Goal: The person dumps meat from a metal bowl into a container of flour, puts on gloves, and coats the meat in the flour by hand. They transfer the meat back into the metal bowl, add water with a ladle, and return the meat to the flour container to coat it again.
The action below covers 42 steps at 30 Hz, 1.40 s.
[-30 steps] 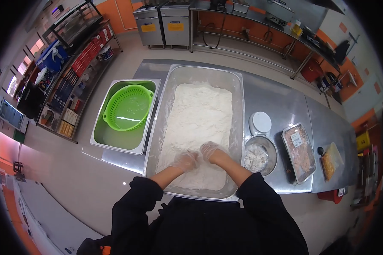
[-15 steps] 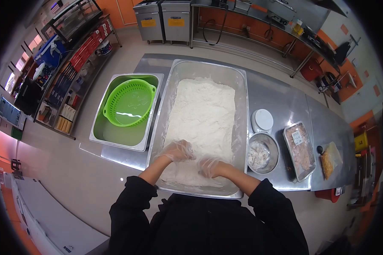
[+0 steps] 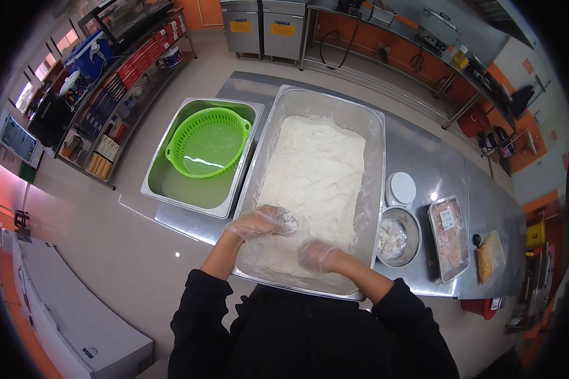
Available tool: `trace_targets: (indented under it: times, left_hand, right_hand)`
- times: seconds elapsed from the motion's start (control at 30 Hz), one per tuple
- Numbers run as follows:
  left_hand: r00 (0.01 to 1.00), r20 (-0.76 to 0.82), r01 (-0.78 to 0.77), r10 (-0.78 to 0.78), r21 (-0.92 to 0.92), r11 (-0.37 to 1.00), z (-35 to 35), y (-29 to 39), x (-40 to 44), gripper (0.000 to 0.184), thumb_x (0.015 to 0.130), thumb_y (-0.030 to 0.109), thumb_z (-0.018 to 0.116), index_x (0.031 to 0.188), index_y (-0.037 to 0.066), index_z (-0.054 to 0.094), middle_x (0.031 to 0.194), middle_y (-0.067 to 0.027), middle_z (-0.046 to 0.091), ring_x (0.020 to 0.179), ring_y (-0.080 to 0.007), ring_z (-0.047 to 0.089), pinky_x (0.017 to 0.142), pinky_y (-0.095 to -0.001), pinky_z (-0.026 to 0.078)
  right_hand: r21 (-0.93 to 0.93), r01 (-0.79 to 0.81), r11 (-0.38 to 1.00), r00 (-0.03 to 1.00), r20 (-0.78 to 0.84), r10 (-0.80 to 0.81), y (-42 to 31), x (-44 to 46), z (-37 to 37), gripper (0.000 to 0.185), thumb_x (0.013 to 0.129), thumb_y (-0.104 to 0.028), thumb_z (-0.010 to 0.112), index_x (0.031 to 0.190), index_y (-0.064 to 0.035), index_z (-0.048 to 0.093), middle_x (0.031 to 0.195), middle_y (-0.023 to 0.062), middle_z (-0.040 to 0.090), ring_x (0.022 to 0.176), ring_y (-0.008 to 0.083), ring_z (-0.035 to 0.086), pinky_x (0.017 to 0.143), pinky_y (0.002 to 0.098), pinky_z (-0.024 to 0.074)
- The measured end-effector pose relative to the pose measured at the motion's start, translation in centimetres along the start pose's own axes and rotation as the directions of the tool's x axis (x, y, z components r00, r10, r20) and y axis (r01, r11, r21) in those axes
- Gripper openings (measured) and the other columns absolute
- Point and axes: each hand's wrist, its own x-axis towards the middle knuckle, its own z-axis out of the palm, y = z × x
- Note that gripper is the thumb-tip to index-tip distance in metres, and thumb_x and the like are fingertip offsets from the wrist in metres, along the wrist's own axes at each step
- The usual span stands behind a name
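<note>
A deep steel pan (image 3: 376, 164) holds a thick bed of white flour (image 3: 316, 164). Over the near left part of the pan, my left hand (image 3: 258, 222), in a clear plastic glove, is closed around a flour-coated lump (image 3: 288, 222) whose kind I cannot make out. My right hand (image 3: 319, 256), gloved the same way, is low over the flour near the pan's front. Motion smears its fingers, so its grip does not show.
Left of the pan, a green colander (image 3: 207, 142) sits in a steel tub (image 3: 152, 183) of cloudy liquid. On the right stand a steel bowl (image 3: 417, 243) with floured pieces, a white round-topped item (image 3: 401, 188), a wrapped meat tray (image 3: 449, 237) and a bag of orange-yellow food (image 3: 487, 259).
My left hand has lifted from the flour and turned, with a white-coated lump now showing at its fingers. My right hand has shifted slightly and blurred. The whole view has swung left.
</note>
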Motion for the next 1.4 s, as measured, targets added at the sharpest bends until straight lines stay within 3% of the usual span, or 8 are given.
trace_targets:
  times: [0.37,0.47,0.67,0.83,0.97,1.2,1.33,1.4]
  left_hand:
    - [0.988,-0.148,0.085,0.052,0.783,0.616,3.0,-2.5,2.8,0.037,0.071,0.022,0.07,0.097,-0.003,0.061,0.092,-0.0206,0.063,0.088,-0.0226,0.061,0.077,-0.028,0.046]
    - [0.991,0.12,-0.123,0.06,0.633,0.764,2.7,1.5,3.0,0.037,0.076,0.024,0.064,0.101,-0.002,0.06,0.095,-0.0173,0.064,0.09,-0.0202,0.061,0.079,-0.0278,0.046]
    - [0.931,0.287,-0.219,0.228,-0.064,0.974,6.7,5.6,6.3,0.041,0.084,0.03,0.056,0.111,0.0,0.057,0.106,-0.0114,0.061,0.097,-0.0179,0.057,0.086,-0.0309,0.045]
    - [0.833,0.492,-0.343,0.255,0.098,0.934,14.3,9.5,9.6,0.044,0.086,0.038,0.054,0.113,0.002,0.054,0.119,-0.013,0.053,0.112,-0.0208,0.048,0.098,-0.0294,0.036]
    - [0.806,0.564,-0.29,0.178,0.115,0.95,17.1,9.1,12.8,0.051,0.086,0.029,0.057,0.127,0.001,0.043,0.118,-0.0126,0.051,0.108,-0.0183,0.05,0.093,-0.0292,0.042]
    - [0.947,0.246,-0.136,0.208,-0.277,0.951,8.9,7.7,8.2,0.043,0.089,0.024,0.051,0.126,0.004,0.045,0.122,-0.0107,0.05,0.11,-0.0195,0.051,0.094,-0.0343,0.041]
    - [0.989,0.003,-0.142,0.145,-0.207,0.968,3.1,4.2,4.7,0.041,0.088,0.02,0.05,0.125,0.004,0.045,0.122,-0.0106,0.052,0.109,-0.0204,0.052,0.093,-0.0385,0.042]
    - [0.984,-0.115,-0.164,0.139,-0.247,0.955,1.6,1.8,3.9,0.04,0.088,0.02,0.051,0.124,0.002,0.047,0.118,-0.0111,0.055,0.105,-0.0214,0.055,0.09,-0.0351,0.044]
  right_hand:
    - [0.288,-0.192,0.938,0.849,-0.431,0.307,2.1,-4.8,-0.7,0.019,0.084,-0.021,0.057,0.084,-0.0023,0.059,0.073,0.0113,0.06,0.065,0.023,0.06,0.058,0.0336,0.0486]
    - [0.968,0.245,-0.047,0.733,-0.154,0.663,1.9,-8.0,-1.9,0.014,0.084,-0.013,0.059,0.087,0.0001,0.06,0.073,0.0074,0.06,0.063,0.0165,0.061,0.053,0.0282,0.0496]
    - [0.966,0.181,0.187,0.252,-0.229,0.94,3.3,-19.8,-0.6,0.024,0.085,-0.023,0.057,0.085,-0.0004,0.063,0.074,0.0093,0.062,0.065,0.0183,0.061,0.056,0.0303,0.0485]
    - [0.701,-0.597,0.39,-0.021,-0.499,0.866,4.8,-24.0,4.1,0.038,0.088,-0.035,0.05,0.085,-0.0001,0.064,0.079,0.0159,0.062,0.073,0.0289,0.06,0.067,0.0345,0.048]
    - [0.816,-0.421,0.395,-0.043,-0.454,0.89,6.8,-25.0,6.3,0.039,0.089,-0.037,0.047,0.101,-0.0031,0.061,0.085,0.0194,0.061,0.082,0.0324,0.059,0.074,0.0382,0.0462]
    - [0.671,-0.483,0.563,0.403,-0.4,0.823,1.7,-20.5,-6.3,0.03,0.087,-0.027,0.048,0.104,-0.0043,0.057,0.083,0.0152,0.062,0.078,0.0309,0.061,0.068,0.039,0.047]
    - [-0.103,-0.22,0.97,0.975,-0.061,0.214,1.8,-7.9,-1.0,0.023,0.082,-0.02,0.05,0.096,-0.0028,0.056,0.078,0.0166,0.06,0.073,0.0316,0.059,0.065,0.0406,0.0474]
    - [0.341,0.049,0.939,0.997,0.035,-0.065,0.8,-4.2,-0.1,0.017,0.075,-0.007,0.054,0.091,-0.001,0.056,0.08,0.0156,0.061,0.076,0.0295,0.06,0.064,0.0373,0.047]
